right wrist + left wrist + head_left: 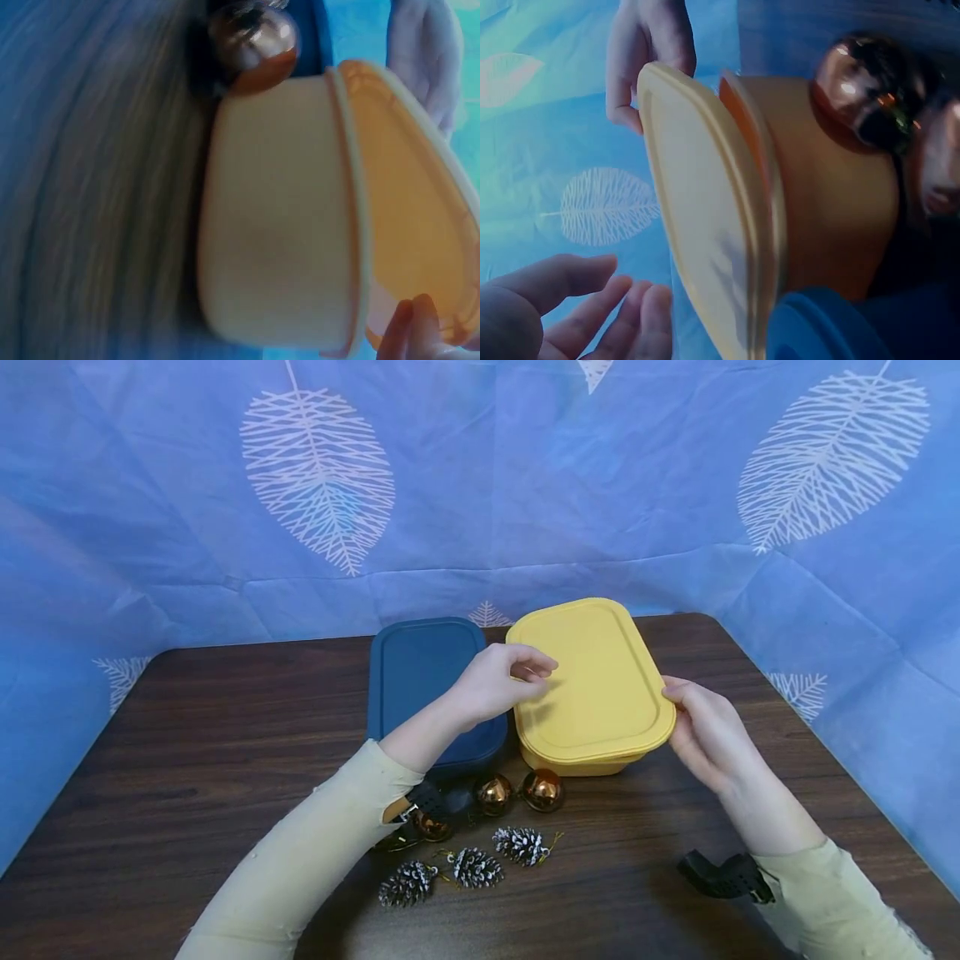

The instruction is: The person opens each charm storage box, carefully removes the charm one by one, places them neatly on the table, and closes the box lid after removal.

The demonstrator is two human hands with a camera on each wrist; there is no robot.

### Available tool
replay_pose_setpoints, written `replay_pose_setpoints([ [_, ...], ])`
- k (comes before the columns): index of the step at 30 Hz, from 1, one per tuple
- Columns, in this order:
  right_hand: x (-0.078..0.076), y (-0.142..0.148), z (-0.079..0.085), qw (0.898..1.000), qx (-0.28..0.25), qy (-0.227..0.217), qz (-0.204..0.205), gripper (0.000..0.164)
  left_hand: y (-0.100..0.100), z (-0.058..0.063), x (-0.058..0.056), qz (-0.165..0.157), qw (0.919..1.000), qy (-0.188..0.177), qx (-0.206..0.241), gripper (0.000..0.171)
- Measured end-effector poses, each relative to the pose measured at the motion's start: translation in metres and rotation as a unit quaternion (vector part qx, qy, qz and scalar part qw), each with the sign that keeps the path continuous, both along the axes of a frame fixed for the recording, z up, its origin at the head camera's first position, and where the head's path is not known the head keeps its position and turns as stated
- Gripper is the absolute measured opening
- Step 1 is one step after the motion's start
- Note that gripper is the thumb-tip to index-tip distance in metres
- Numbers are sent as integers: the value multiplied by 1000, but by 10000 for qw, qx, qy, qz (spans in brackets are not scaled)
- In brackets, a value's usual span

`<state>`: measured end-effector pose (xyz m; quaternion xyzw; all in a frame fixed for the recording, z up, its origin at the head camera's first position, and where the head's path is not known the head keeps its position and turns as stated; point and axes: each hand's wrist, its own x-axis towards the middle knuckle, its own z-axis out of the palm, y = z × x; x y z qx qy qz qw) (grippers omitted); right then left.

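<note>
A yellow lid (600, 672) lies tilted over a yellow food container (588, 769), raised along its right side. My right hand (708, 727) pinches the lid's right edge; in the right wrist view the fingertips press its underside (420, 217), and a gap shows above the container's rim (360, 202). Over the lid's left part hovers my left hand (498, 683), fingers loosely bent and holding nothing. The left wrist view shows those fingers apart from the lid (697, 195). Part of the container's inside is hidden by the lid.
Left of the yellow container stands a dark blue container (420, 660) with its lid on, partly behind my left arm. Copper baubles (542, 789) lie in front of both. Nearer still are frosted pine cones (477, 867) with gold strings. A blue leaf-patterned cloth (562, 485) hangs behind the table.
</note>
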<state>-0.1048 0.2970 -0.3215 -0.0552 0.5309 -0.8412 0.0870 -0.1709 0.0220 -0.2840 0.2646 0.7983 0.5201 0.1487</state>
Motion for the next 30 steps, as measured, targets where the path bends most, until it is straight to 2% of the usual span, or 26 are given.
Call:
replay_pose_setpoints([
  [3,1,4,-2,9953,899,-174,-324,58,-2,-3,-2,-139,9983,206,-523,31],
  [5,1,6,-3,9847,1656,-227,-492,50,-3,-6,-2,-247,9939,489,-962,32],
  [7,1,8,-4,9669,2480,-182,-566,46,-3,-9,-3,-350,9860,846,-1392,33],
  [10,1,8,-5,9283,3672,-41,-590,51,-3,-11,-2,-505,9739,1212,-1854,35],
  [13,1,6,-4,8967,4380,81,-640,57,-3,-13,-2,-584,9671,1337,-2082,37],
  [14,1,5,-3,8901,4508,95,-662,57,-3,-13,-2,-597,9658,1361,-2126,37],
  [18,2,3,-1,8749,4788,183,-713,57,-2,-16,-2,-588,9632,1402,-2219,39],
  [22,1,2,0,8654,4946,165,-792,60,-2,-18,-4,-643,9638,1312,-2230,40],
  [25,0,2,1,8576,5074,115,-833,64,-2,-18,-5,-676,9660,1207,-2182,40],
  [30,-3,2,1,8331,5442,256,-956,66,-2,-18,-8,-708,9728,1004,-1965,38],
])
